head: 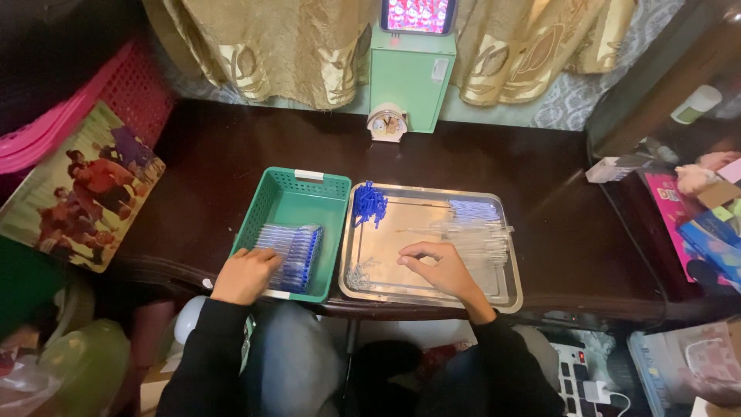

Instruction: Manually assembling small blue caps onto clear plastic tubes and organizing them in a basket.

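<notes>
Resting loosely curled on blue pens (pixel 292 255), left hand (pixel 245 276); right hand (pixel 441 268) pinches over the tray (pixel 432 297).

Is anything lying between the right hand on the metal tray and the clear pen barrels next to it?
Nothing visible. The right hand rests on the metal tray with bare tray surface between its fingers and the clear barrels just beyond them.

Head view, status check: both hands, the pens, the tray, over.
Left hand rests on the assembled blue pens in the green basket. Right hand pinches small parts over the steel tray. Clear barrels beside it. Nothing obstructing.
</notes>
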